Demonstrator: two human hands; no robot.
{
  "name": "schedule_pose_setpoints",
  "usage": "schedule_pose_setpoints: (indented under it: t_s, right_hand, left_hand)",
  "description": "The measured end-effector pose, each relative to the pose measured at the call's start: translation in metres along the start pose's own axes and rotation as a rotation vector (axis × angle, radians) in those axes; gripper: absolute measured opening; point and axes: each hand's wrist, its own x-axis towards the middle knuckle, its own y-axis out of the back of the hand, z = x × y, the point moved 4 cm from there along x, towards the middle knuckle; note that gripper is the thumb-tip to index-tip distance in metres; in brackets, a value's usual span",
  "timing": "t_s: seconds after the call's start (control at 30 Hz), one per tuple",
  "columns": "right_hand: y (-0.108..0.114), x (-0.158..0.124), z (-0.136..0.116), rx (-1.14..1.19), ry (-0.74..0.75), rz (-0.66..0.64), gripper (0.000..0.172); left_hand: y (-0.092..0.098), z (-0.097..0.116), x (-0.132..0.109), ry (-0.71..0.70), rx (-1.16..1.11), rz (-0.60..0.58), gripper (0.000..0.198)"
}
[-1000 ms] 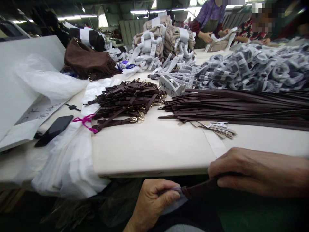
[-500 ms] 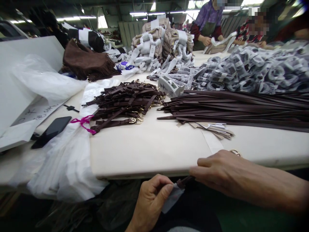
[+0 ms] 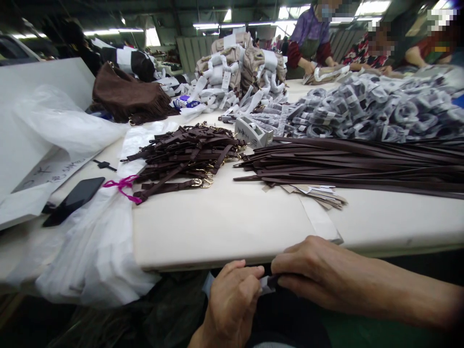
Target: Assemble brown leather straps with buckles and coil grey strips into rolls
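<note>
Below the front edge of the table, my left hand (image 3: 232, 299) is closed on a small translucent plastic sleeve (image 3: 267, 286). Bits of the sleeve show on either side of my fingers. Close on its right, my right hand (image 3: 308, 265) pinches a dark brown leather strap (image 3: 273, 280); little of the strap shows, and most is hidden by the fingers. The strap and sleeve meet between the two hands. On the table beyond lie a pile of short brown buckled straps (image 3: 188, 154) and a stack of long brown straps (image 3: 344, 162).
A tape dispenser (image 3: 253, 133) stands between the strap piles. Card tags (image 3: 315, 194) lie in front. At left are plastic bags (image 3: 97, 246) tied with pink ribbon, a phone (image 3: 74, 200) and a brown fringed bag (image 3: 130, 94). Wrapped coils (image 3: 380, 104) heap at right; co-workers stand behind.
My left hand has turned and wrapped over the sleeve, hiding much of it. My right hand has moved slightly left and down, closer to the left. A buckle beside my right wrist no longer shows.
</note>
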Motion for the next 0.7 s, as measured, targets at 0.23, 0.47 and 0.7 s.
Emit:
schedule_pose_setpoints:
  t_s: [0.23,0.47,0.7]
  right_hand:
    - [-0.025,0.015,-0.006,-0.139,-0.146,-0.007,0.008]
    - [-0.005,-0.002,0.021,0.337,-0.075,-0.049,0.028]
    - [-0.022,0.000,0.034,0.259,-0.058,-0.016,0.011]
  left_hand:
    - [-0.016,-0.003,-0.001,0.308,-0.132,-0.112,0.010]
    - [-0.005,-0.012,-0.007,0.748,-0.400,-0.180,0.022]
    - [-0.019,-0.017,-0.004,0.717,-0.288,-0.348,0.022]
